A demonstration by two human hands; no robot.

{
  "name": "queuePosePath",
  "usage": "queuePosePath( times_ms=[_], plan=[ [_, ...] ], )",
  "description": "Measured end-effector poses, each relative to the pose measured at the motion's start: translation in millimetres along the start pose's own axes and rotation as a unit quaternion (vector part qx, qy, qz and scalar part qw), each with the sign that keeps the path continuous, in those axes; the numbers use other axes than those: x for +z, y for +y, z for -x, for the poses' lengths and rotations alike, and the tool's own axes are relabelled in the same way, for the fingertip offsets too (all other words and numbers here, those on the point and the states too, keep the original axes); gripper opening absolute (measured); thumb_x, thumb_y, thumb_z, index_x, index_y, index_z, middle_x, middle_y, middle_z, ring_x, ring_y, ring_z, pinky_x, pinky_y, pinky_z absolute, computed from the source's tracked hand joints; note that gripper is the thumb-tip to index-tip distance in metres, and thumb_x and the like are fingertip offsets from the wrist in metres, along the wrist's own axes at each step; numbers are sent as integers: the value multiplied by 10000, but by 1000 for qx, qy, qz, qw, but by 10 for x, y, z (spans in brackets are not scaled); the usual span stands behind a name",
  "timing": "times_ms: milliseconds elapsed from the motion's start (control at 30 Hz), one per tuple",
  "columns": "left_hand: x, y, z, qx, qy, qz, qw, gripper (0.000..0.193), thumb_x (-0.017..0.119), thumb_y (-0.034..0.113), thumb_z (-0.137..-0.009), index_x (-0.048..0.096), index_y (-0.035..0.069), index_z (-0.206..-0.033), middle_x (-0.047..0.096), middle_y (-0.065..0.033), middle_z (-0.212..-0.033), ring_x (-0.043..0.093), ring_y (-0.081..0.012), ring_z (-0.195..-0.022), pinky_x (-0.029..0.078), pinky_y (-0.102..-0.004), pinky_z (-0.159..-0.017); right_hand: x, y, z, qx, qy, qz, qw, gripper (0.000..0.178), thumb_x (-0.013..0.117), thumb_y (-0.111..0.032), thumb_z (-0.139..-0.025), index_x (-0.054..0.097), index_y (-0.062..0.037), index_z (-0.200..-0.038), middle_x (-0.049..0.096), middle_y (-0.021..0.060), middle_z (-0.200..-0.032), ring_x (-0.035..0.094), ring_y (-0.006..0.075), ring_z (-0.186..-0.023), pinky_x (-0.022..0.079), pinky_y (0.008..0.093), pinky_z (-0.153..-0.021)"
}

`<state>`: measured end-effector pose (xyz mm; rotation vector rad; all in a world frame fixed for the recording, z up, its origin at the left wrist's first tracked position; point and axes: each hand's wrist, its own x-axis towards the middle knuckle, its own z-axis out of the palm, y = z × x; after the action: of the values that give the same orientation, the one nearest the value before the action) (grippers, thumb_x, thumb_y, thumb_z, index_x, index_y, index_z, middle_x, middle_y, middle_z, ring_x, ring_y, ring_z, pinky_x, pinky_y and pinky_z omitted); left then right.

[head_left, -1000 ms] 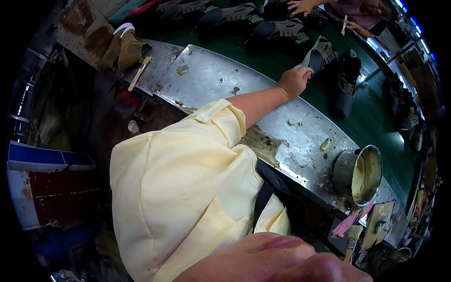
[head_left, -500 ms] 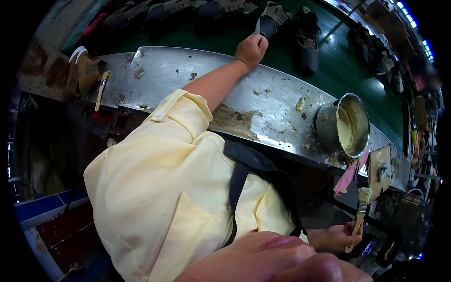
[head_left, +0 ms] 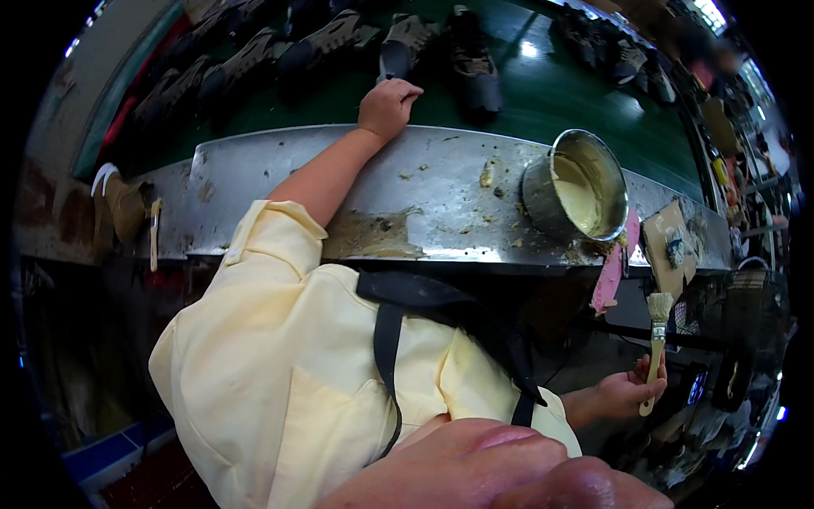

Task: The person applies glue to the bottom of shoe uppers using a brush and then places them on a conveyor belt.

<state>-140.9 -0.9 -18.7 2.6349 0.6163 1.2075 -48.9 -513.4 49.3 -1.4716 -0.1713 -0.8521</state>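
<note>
My left hand (head_left: 389, 110) is stretched over the metal ledge to the green surface, fingers curled, close against the toe of a grey and tan shoe (head_left: 405, 44). Whether its fingers still pinch the toe is hidden. A second dark shoe (head_left: 474, 64) lies just right of it. At the lower right, my right hand (head_left: 632, 388) grips the wooden handle of a paintbrush (head_left: 658, 327), bristles up. A metal pot (head_left: 549, 199) with pale creamy paste (head_left: 579, 193) inside sits tilted on the ledge between my hands.
More shoes (head_left: 326, 44) line the far side of the green surface (head_left: 543, 102). On the metal ledge (head_left: 280, 161), smeared with dried residue, lie another brush (head_left: 154, 233) and tan shoe-shaped pieces (head_left: 127, 212) at left. Pink material (head_left: 612, 276) and cardboard (head_left: 666, 242) are right of the pot.
The view has turned, so the ledge and pot appear shifted left. My left hand's fingers now point right beside the shoe's toe, where before they pinched it. The brush stays in my right hand.
</note>
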Motion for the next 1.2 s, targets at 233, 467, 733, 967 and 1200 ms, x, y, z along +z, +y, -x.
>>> queuePosePath(
  times_ms=[233,467,733,967,1200],
  plan=[
    [166,211,-703,272,-138,-95,948,319,683,101,-696,603,87,-1004,591,-54,-1051,503,-251,-1057,393,-361,-895,-28,93,-66,17,14,-2,1000,359,370,-241,-962,554,66,-934,616,200,-987,609,164,-697,509,209,-626],
    [707,19,-1237,436,-309,-235,812,52,578,163,-709,613,131,-689,598,2,-888,534,-163,-955,383,-318,-815,34,244,-146,23,36,42,998,366,356,-255,-968,557,49,-945,618,173,-993,602,155,-702,506,199,-634],
    [696,146,-1431,485,-415,-185,747,1007,799,249,-578,228,220,-1406,303,-67,-1420,261,-260,-1319,230,-429,-1052,168,512,-259,-15,94,59,994,369,368,-276,-964,562,30,-894,629,174,-965,600,135,-671,498,187,-632],
    [1137,87,-1758,558,-448,-231,659,1187,838,206,-512,87,337,-1421,328,-79,-1407,235,-307,-1332,159,-498,-1092,343,565,-296,-1,145,68,987,350,382,-251,-948,579,28,-868,637,180,-948,583,132,-624,474,196,-572],
    [1441,368,-1873,526,-532,-249,615,1221,875,209,-451,144,352,-1417,447,-89,-1283,423,-284,-1188,333,-466,-966,445,670,-281,21,148,37,988,338,393,-263,-937,582,8,-867,638,153,-928,557,124,-627,435,181,-561]
  ],
)
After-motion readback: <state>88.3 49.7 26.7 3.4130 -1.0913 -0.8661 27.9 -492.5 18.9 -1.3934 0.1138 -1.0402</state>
